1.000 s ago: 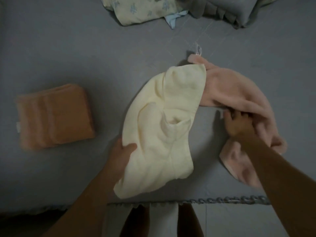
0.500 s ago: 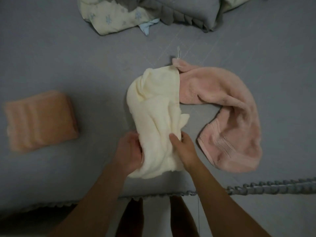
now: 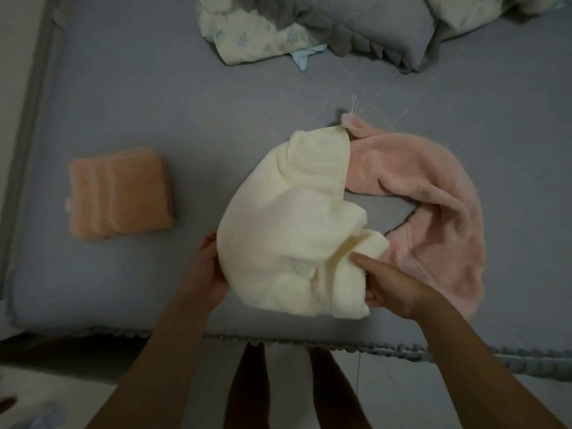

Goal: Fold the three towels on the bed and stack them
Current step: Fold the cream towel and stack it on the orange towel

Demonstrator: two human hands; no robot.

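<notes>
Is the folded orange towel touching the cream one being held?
Apart. The head view shows bare grey bed sheet between the folded orange towel and the crumpled cream towel.

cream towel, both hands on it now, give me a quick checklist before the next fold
1. Left hand gripping the cream towel at its left edge: ok.
2. Right hand gripping its lower right part, thumb pressed into the cloth: ok.
3. Cream towel spread flat for folding: not ok, it is bunched and creased.
4. Cream towel free of the pink towel: not ok, its right side overlaps the pink one.
5. Bare bed sheet to lay it out on: ok, between the two towels and the orange one.
6. Orange towel folded, ready as stack base: ok.
</notes>
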